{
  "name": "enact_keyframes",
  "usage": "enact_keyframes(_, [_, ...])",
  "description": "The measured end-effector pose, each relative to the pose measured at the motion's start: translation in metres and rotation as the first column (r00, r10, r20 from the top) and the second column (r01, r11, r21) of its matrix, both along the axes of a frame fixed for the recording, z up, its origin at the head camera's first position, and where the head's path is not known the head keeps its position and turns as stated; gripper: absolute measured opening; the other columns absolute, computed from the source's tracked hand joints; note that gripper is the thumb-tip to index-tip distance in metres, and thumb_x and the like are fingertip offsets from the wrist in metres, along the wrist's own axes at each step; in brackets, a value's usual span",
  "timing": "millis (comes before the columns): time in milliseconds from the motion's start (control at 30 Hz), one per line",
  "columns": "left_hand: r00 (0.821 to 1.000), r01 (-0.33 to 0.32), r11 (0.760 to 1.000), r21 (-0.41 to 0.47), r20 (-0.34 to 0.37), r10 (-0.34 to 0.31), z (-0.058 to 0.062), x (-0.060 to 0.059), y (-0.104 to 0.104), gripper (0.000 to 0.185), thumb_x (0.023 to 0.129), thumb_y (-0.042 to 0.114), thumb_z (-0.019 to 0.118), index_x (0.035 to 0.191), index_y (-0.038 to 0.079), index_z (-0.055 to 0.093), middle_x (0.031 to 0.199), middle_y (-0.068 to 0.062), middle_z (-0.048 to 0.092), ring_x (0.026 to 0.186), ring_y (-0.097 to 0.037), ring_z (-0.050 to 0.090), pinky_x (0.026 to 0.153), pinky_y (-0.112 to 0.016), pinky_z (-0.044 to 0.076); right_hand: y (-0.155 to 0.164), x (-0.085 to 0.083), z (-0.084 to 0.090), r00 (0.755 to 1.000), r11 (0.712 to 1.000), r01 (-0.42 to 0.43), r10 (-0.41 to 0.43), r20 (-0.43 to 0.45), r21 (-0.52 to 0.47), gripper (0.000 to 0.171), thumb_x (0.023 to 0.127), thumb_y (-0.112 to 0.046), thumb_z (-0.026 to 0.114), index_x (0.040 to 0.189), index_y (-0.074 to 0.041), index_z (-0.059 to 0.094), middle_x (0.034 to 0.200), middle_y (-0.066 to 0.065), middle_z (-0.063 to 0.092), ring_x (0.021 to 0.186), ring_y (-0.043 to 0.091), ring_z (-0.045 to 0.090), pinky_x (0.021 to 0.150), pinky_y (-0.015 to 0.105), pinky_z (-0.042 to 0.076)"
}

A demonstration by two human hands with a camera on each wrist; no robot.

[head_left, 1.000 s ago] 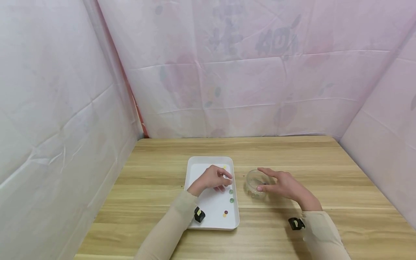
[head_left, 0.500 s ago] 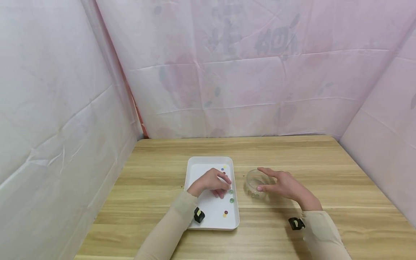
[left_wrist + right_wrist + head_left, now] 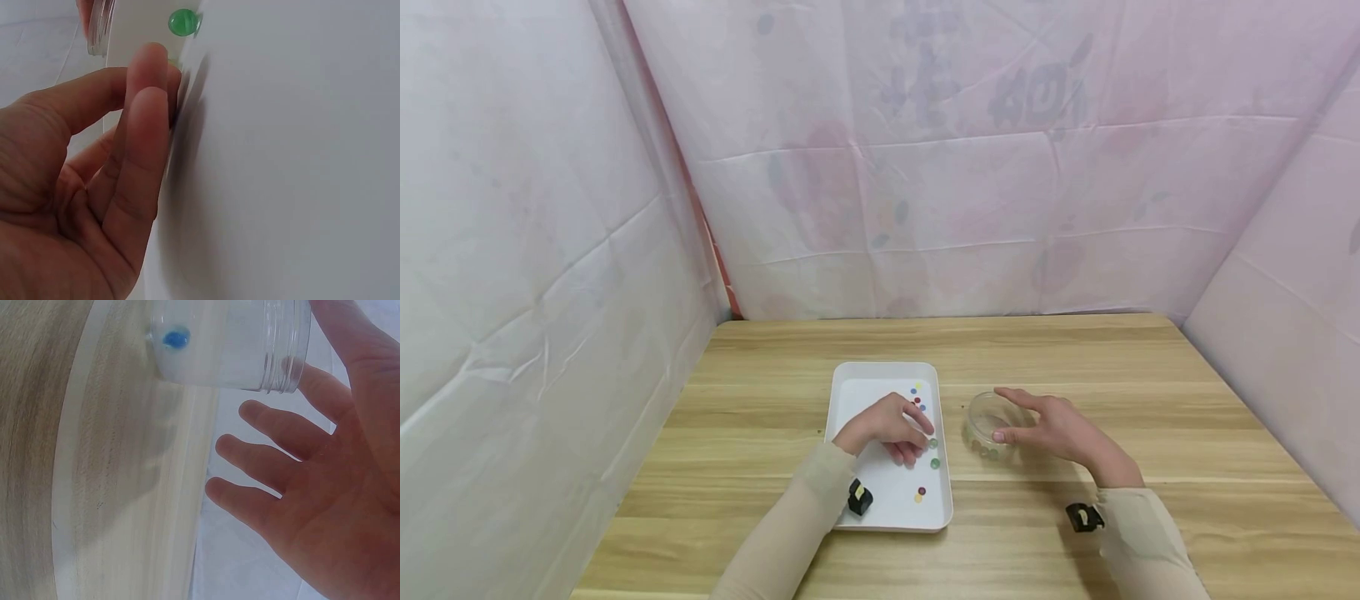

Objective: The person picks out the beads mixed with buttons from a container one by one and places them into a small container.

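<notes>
In the head view my left hand [image 3: 891,425] reaches into a white tray [image 3: 891,515], fingers bent down. Its fingertips are right beside a green marble [image 3: 933,443]; a second green marble [image 3: 184,22] lies farther along the tray side in the left wrist view. No marble shows lifted in the left fingers. My right hand [image 3: 1056,429] holds a clear jar [image 3: 981,421] at its rim between thumb and index finger, the other fingers spread apart. Through the jar wall, a blue marble [image 3: 177,339] shows near the bottom in the right wrist view.
Small red, blue and yellow pieces lie at the tray's far right, among them a red one [image 3: 917,400]. A dark red piece [image 3: 922,491] and an orange piece [image 3: 918,498] sit near its front right. White cloth [image 3: 955,208] walls border the wooden table [image 3: 760,417].
My left hand has come slightly nearer along the tray's right side, to the green marble. The small pieces at the far end are now uncovered. The right hand and jar stay put.
</notes>
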State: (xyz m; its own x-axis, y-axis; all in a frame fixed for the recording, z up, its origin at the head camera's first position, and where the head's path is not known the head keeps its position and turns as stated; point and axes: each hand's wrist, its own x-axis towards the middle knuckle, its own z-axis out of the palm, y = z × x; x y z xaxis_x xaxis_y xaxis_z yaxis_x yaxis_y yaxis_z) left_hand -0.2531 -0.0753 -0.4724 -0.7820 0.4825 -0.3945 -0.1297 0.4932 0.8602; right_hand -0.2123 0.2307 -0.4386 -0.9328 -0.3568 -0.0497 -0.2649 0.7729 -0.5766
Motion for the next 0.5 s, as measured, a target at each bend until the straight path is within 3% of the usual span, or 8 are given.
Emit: enact_keyframes(500, [1.000, 0.003, 1.000, -0.021, -0.019, -0.003, -0.0023, 0.0003, 0.0029, 0.007, 0.088, 0.002, 0.080, 0.093, 0.008, 0.080, 0.063, -0.006, 0.071, 0.048, -0.011, 0.065, 0.045, -0.022, 0.053, -0.0002, 0.0010, 0.0009, 1.000, 1.000, -0.008, 0.008, -0.010, 0.001, 0.087, 0.088, -0.060, 0.078, 0.157, -0.013, 0.051, 0.154, 0.027, 0.053, 0.139, 0.054, 0.052, 0.110, 0.068, 0.045])
